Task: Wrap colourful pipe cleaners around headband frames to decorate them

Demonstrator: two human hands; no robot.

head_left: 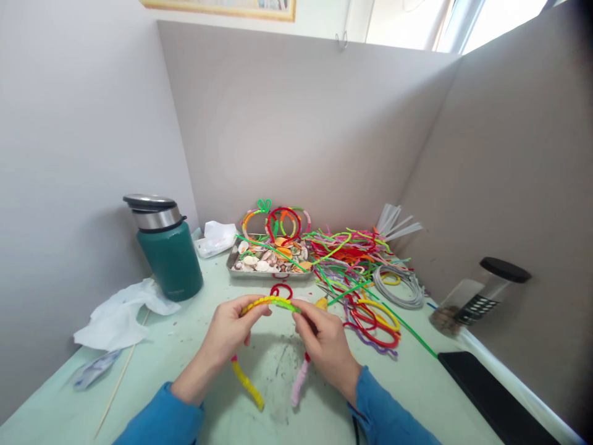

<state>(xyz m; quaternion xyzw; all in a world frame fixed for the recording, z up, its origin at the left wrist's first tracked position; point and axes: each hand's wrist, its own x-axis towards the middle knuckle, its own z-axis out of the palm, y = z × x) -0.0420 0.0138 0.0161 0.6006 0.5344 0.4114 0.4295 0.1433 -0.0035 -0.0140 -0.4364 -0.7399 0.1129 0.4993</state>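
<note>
Between my two hands a curved band of wrapped pipe cleaner (pixel 273 300) arches upward, yellow-orange on the left and green on the right. My left hand (pixel 231 324) pinches its left part, and my right hand (pixel 322 334) grips the green part. A yellow end (pixel 248 386) hangs below my left hand and a pale pink end (pixel 300 383) below my right hand; my fingers hide the stretches between. Just behind the band lies a red pipe-cleaner loop (pixel 281 290) on the table.
A metal tray (pixel 271 275) of shells has coloured rings above it. Right of it lie heaped pipe cleaners (pixel 347 247), a grey wire coil (pixel 398 287), a clear jar (pixel 482 300) and a black flat object (pixel 491 395). A green bottle (pixel 169 259) and crumpled tissue (pixel 120 315) are left.
</note>
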